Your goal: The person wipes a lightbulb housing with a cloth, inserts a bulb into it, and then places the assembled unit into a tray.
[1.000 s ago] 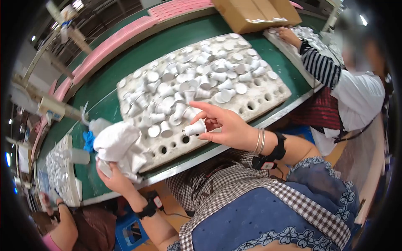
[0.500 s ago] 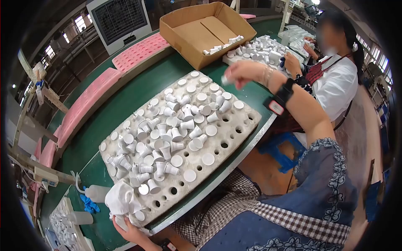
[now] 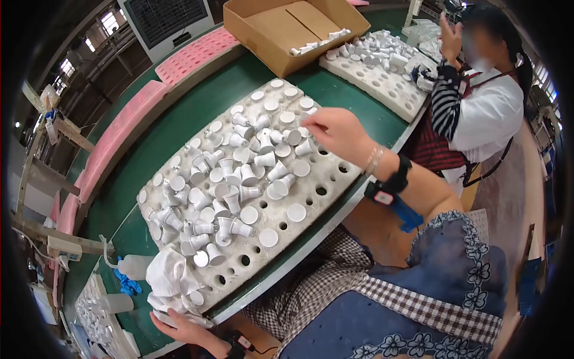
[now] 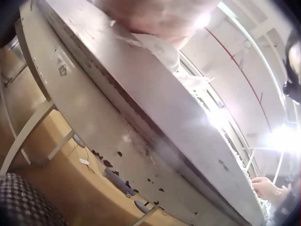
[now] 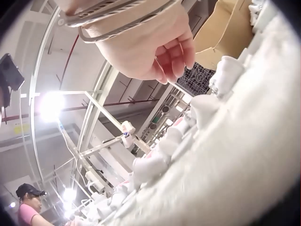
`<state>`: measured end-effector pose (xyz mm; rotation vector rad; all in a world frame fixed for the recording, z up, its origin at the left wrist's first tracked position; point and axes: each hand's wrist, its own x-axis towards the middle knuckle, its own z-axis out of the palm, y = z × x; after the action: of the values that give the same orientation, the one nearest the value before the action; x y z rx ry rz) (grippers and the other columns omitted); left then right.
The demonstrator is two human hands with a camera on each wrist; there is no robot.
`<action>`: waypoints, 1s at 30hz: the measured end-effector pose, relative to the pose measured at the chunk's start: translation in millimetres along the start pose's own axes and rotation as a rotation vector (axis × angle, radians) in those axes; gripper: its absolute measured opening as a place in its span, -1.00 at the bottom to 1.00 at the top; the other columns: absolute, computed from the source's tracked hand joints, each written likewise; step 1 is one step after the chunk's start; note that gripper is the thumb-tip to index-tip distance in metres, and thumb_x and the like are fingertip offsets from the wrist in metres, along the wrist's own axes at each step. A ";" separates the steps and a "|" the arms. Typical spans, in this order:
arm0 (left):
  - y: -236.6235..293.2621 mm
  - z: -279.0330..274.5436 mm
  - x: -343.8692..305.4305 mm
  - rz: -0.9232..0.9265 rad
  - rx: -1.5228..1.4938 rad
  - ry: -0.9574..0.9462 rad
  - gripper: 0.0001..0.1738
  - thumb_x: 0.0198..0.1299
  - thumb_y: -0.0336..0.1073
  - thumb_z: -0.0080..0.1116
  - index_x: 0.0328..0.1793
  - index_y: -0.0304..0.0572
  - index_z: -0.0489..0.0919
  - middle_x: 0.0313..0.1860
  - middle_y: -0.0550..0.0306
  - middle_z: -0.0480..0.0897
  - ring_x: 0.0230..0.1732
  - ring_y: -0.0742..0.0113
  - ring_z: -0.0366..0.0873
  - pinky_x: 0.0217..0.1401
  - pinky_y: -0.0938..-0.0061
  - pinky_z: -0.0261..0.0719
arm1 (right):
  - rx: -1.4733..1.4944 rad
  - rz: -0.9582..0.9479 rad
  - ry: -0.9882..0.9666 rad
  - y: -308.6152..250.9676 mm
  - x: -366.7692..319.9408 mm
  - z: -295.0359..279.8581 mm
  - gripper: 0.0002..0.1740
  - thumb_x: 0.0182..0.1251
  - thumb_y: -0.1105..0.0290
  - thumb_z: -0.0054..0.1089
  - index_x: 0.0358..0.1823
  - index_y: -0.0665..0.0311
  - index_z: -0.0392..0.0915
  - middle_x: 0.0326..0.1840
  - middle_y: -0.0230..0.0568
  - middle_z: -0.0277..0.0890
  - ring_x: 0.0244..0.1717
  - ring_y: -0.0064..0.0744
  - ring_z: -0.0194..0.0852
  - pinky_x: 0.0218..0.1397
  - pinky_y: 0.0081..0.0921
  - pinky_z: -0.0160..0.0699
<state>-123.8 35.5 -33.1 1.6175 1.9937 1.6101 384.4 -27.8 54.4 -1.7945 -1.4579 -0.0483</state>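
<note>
In the head view, my left hand (image 3: 182,328) grips the lower part of a bunched white cloth (image 3: 170,276) at the left front corner of a perforated pale board (image 3: 233,272). Small white cups (image 3: 246,175) lie scattered over that board, some upside down or on their sides. Above the board's right part hovers my right hand (image 3: 342,134), its fingers curled and nothing visible in them; the right wrist view shows this hand (image 5: 155,54) above several white cups (image 5: 150,168). In the left wrist view, part of my left hand (image 4: 155,16) is beside white cloth (image 4: 190,81).
An open cardboard box (image 3: 263,36) stands behind the board. To the right, a person in white (image 3: 493,113) sits by another board (image 3: 382,87) of cups. A plastic bottle (image 3: 134,267) and blue glove (image 3: 127,283) lie left of the cloth. Pink perforated strips (image 3: 197,57) line the back.
My right hand held a cup, moved toward the far right, and has come back over the board without a visible cup. My left hand stays at the cloth. The neighbour's hand has risen.
</note>
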 end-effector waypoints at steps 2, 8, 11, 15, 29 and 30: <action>-5.0 -7.3 3.4 0.051 0.006 0.004 -0.47 0.40 -0.20 0.11 0.38 -0.35 0.38 0.35 -0.15 0.44 0.31 0.03 0.40 0.39 0.29 0.29 | -0.172 -0.143 0.099 1.1 -29.6 -8.2 -0.87 0.24 0.42 0.26 -0.19 0.22 0.67 -0.42 -0.22 0.53 -0.44 -0.25 0.48 -0.29 -0.39 0.50; 16.6 -19.6 6.4 0.172 -0.219 0.016 -0.38 0.48 -0.03 -0.02 0.43 -0.39 0.29 0.33 -0.21 0.43 0.29 0.00 0.43 0.34 0.25 0.39 | -0.354 0.178 0.252 23.3 -63.3 -17.3 -0.72 0.19 0.21 0.32 -0.15 0.22 0.65 -0.22 -0.12 0.52 -0.13 -0.07 0.53 -0.07 -0.21 0.52; 56.7 -7.7 -14.4 0.224 -0.384 -0.097 -0.27 0.45 0.11 -0.05 0.44 -0.44 0.26 0.33 -0.21 0.43 0.26 0.03 0.44 0.32 0.26 0.40 | -0.591 0.324 0.199 45.1 -57.5 -10.7 -0.59 0.20 0.09 0.32 -0.10 0.28 0.63 -0.18 -0.04 0.51 -0.07 -0.02 0.51 -0.02 -0.19 0.51; 75.1 11.5 -45.6 0.321 -0.497 -0.305 -0.22 0.42 0.14 -0.04 0.47 -0.41 0.24 0.31 -0.15 0.45 0.16 0.15 0.46 0.28 0.31 0.39 | -0.564 0.397 0.010 55.4 -46.3 -5.1 -0.47 0.21 0.01 0.30 0.02 0.30 0.59 -0.21 -0.05 0.50 -0.07 -0.04 0.51 0.03 -0.16 0.47; 91.4 41.4 -54.4 0.171 -0.596 -0.561 -0.53 0.20 -0.44 0.13 0.28 -0.29 0.47 0.31 -0.11 0.42 0.30 0.03 0.39 0.41 0.24 0.28 | 0.814 0.240 -0.263 -76.5 -77.0 26.6 -0.60 0.27 0.56 0.20 0.15 0.24 0.42 -0.11 -0.27 0.57 -0.14 -0.57 0.52 -0.06 -0.56 0.53; 101.4 37.9 -53.4 0.242 -0.536 -0.563 -0.54 0.18 -0.43 0.19 0.24 -0.28 0.52 0.32 -0.14 0.42 0.34 -0.02 0.37 0.43 0.22 0.26 | 0.756 0.228 -0.388 -104.9 -78.3 40.1 -0.53 0.26 0.59 0.16 0.21 0.22 0.39 -0.09 -0.27 0.55 -0.15 -0.54 0.52 -0.07 -0.55 0.53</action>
<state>-11.8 5.8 0.9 1.8446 1.0232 1.3726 253.1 -65.9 46.5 -1.3500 -1.2627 0.8919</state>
